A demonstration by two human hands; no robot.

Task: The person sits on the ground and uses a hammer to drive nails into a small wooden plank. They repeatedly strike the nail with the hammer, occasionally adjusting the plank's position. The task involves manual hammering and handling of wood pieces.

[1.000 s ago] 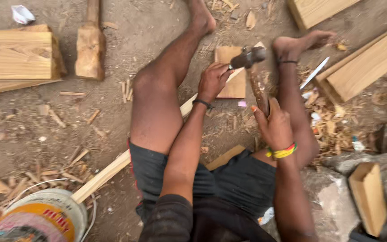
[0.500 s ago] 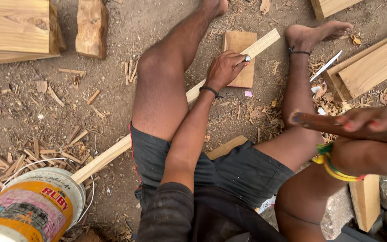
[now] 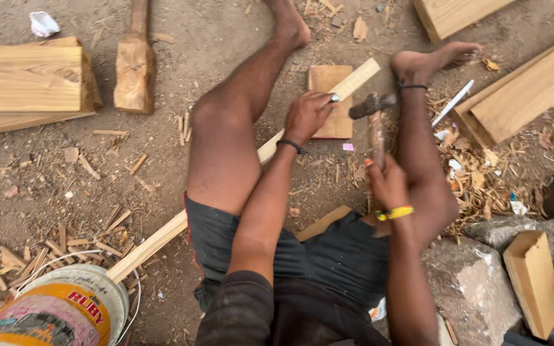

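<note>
Left hand: the left hand (image 3: 307, 115) is closed around a small pale piece, probably a nail or punch (image 3: 334, 98), pinching it at the fingertips. The grip holds the piece upright on the wood, apparently so that it stands steady under a blow.

Right hand: the right hand (image 3: 387, 184) is wrapped fully around the wooden handle of a hammer (image 3: 373, 118). The grasp sits low on the handle, which gives reach and swing. A yellow wristband sits at the wrist.

Hammer head: the dark head is just beside the left hand, to its right, apart from the pale piece. Contact cannot be confirmed.

Workpiece: a long wooden strip (image 3: 258, 160) runs diagonally from beside the bucket, under the left leg, to a point between the feet. The leg lies across it, which appears to pin it against movement.

Backing block: a flat square board (image 3: 328, 80) lies under the far end of the strip, likely as a firm base on the soft ground.

Seating: the person sits on the dirt, legs spread, with the work between them and both hands within easy reach.

Surroundings: a plastic bucket (image 3: 59, 311) at lower left, stacked planks (image 3: 27, 80) at upper left, a wooden mallet (image 3: 134, 70) near them, more planks (image 3: 527, 96) at right, stones (image 3: 476, 282) at lower right, wood chips scattered about.
</note>
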